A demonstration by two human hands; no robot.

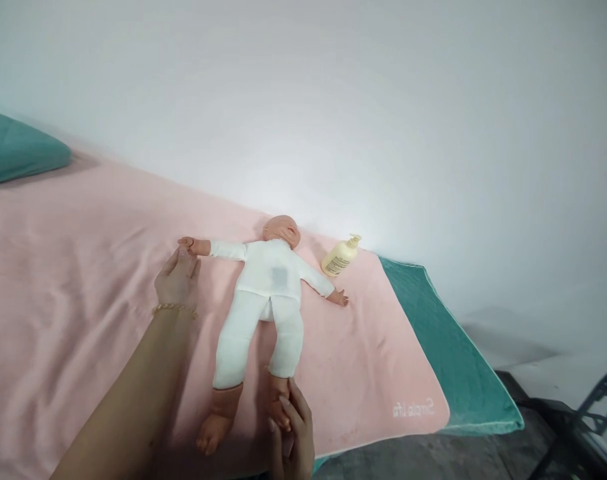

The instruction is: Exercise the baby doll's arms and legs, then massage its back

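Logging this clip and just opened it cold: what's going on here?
A person leans over a baby doll in white clothes, lying on its back on a pink towel. The left hand touches the doll's outstretched hand, and the right hand grips one of its feet. A cream pump bottle lies on the towel beside the doll's head, untouched.

A baby doll [263, 293] in white clothes lies on its back on a pink towel [83, 267] spread over a green mattress [458, 353]. The left hand [177, 279] touches the doll's outstretched hand, and the right hand [291, 433] holds one bare foot at the near edge. A cream lotion bottle [339, 257] lies just right of the doll's head. A green pillow [13, 150] sits far left.
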